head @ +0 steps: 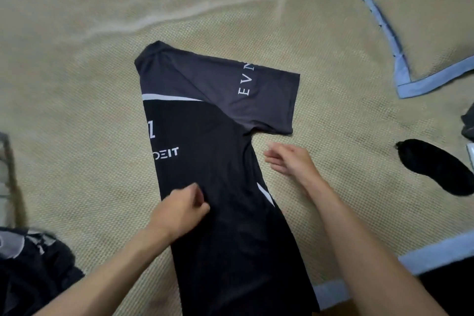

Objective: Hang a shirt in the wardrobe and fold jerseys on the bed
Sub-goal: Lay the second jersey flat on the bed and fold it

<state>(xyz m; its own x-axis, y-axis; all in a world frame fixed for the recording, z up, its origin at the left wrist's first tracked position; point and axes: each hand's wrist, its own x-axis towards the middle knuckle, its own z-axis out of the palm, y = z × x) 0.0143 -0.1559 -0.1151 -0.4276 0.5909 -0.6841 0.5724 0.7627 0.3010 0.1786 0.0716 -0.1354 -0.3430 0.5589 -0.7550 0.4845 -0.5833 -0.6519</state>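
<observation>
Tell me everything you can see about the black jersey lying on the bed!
The black jersey lies flat on the woven tan mat, folded in half lengthwise, so one short sleeve sticks out to the right. Its upper part and sleeve are dark grey, with a white stripe between grey and black, and white letters partly hidden by the fold. The fabric looks thin and smooth. The left hand rests on its left edge with fingers curled; the right hand hovers open beside it, under the sleeve.

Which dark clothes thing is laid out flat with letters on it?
The black jersey in the middle of the mat, under the left hand. The dark pile at lower left is crumpled, and the black piece at right shows no letters.
</observation>
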